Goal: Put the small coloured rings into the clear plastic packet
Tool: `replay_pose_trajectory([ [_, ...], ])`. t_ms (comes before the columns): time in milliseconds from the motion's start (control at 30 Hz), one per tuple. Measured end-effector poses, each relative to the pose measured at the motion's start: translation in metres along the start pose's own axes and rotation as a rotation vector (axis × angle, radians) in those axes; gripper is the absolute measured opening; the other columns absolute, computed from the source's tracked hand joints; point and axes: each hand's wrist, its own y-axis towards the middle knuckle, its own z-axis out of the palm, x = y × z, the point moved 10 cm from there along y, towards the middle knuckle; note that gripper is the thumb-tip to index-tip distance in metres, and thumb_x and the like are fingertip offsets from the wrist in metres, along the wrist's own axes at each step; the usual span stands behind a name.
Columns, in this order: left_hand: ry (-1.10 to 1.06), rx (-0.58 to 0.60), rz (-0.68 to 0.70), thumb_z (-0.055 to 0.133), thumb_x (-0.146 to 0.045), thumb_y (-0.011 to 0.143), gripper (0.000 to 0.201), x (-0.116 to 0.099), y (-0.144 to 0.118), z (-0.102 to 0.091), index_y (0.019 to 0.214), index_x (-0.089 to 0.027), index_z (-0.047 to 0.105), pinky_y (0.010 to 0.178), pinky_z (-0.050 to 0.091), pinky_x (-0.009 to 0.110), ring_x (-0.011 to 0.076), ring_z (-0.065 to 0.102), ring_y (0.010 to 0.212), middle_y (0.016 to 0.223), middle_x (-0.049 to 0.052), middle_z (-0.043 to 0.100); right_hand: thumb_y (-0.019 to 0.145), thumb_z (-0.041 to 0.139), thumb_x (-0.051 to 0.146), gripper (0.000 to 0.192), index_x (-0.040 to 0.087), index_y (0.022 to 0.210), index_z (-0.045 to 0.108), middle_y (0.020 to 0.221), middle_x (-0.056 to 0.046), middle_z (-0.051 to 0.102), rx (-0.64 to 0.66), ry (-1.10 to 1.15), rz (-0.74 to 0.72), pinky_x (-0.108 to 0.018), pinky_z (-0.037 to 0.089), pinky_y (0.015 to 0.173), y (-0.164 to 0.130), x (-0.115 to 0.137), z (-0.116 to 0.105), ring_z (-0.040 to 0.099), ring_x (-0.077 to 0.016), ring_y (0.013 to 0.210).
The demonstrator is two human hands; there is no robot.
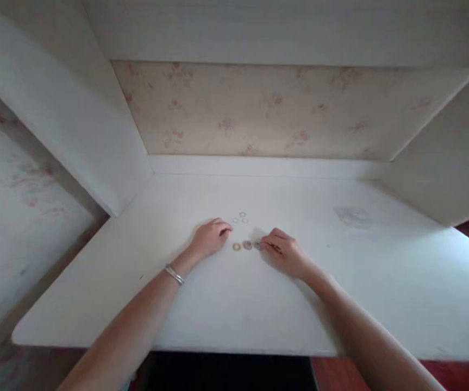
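A short row of small bands lies on the white desk point(218, 304): a yellow ring point(234, 247), a pinkish ring point(247, 245) and a dark grey ring point(257, 245). My right hand point(285, 252) is closed, thumb and fingertips pinched at the grey ring's right edge. Farther back, three thin pale rings point(242, 214) form a loose cluster. My left hand point(212, 237) rests just left of both groups with its fingers curled together. Whatever those fingers may hold is hidden. What the rings are made of is too small to tell.
A crumpled clear plastic bag point(353, 217) lies at the right rear of the desk. Side panels point(67, 103) and a flowered back wall point(234, 108) enclose the surface. A tiny dark mark point(141, 277) is left of my left forearm. Below the front edge is something black point(230, 372).
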Motion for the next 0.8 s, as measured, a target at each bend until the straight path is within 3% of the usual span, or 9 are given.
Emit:
replay_pose_trajectory([
  [167, -0.001, 0.014, -0.018, 0.042, -0.027, 0.087, 0.026, -0.002, 0.000, -0.001, 0.095, -0.026, 0.067, 0.085, 0.044, 0.024, 0.0134, 0.060, 0.090, 0.102, -0.003, 0.065, 0.091, 0.043, 0.027, 0.022, 0.022, 0.092, 0.064, 0.086, -0.004, 0.056, -0.032, -0.012, -0.006, -0.023, 0.041, 0.065, -0.002, 0.003, -0.007, 0.054, -0.0114, 0.071],
  [367, -0.011, 0.015, -0.036, 0.043, -0.028, 0.087, 0.026, -0.004, -0.001, -0.004, 0.095, -0.026, 0.067, 0.084, 0.045, 0.024, 0.0131, 0.060, 0.088, 0.101, -0.002, 0.065, 0.090, 0.044, 0.030, 0.024, 0.022, 0.089, 0.067, 0.081, -0.003, 0.057, 0.015, -0.034, -0.027, -0.022, 0.040, 0.060, -0.002, 0.008, -0.002, 0.052, -0.0104, 0.066],
  [567, -0.014, -0.009, -0.056, 0.044, -0.027, 0.088, 0.025, -0.006, -0.002, -0.007, 0.096, -0.026, 0.067, 0.081, 0.045, 0.023, 0.0124, 0.060, 0.089, 0.102, -0.002, 0.065, 0.089, 0.046, 0.034, 0.026, 0.020, 0.087, 0.067, 0.079, -0.003, 0.060, -0.130, 0.006, 0.101, -0.023, 0.040, 0.060, 0.025, -0.020, -0.017, 0.053, -0.0110, 0.064],
  [800, -0.010, -0.016, -0.068, 0.043, -0.028, 0.088, 0.026, -0.003, -0.002, -0.006, 0.096, -0.025, 0.067, 0.082, 0.045, 0.024, 0.0132, 0.060, 0.089, 0.102, -0.001, 0.065, 0.088, 0.047, 0.034, 0.027, 0.026, 0.106, 0.065, 0.098, -0.004, 0.059, 0.150, -0.226, 0.051, -0.023, 0.040, 0.075, 0.090, -0.039, 0.019, 0.057, -0.0131, 0.079],
])
